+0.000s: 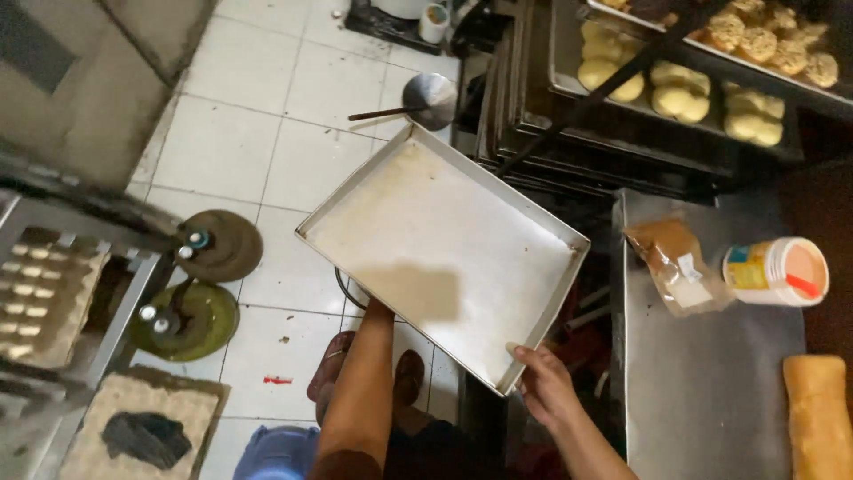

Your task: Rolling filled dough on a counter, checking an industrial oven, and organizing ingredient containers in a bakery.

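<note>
I hold a large empty metal baking tray (444, 240) tilted over the tiled floor. My right hand (544, 384) grips its near right corner, thumb over the rim. My left hand is hidden under the tray's near edge; only the forearm (364, 382) shows, reaching up beneath it. The tray's inside is pale and smeared, with nothing lying in it.
A steel table (702, 391) at right carries a bag of brown powder (675, 262), a white tub (775, 271) and a bread loaf (817, 418). A rack (622, 142) behind holds trays of dough buns (680, 93). A ladle (418, 102), two round weights (200, 280) and egg cartons (44, 293) lie left.
</note>
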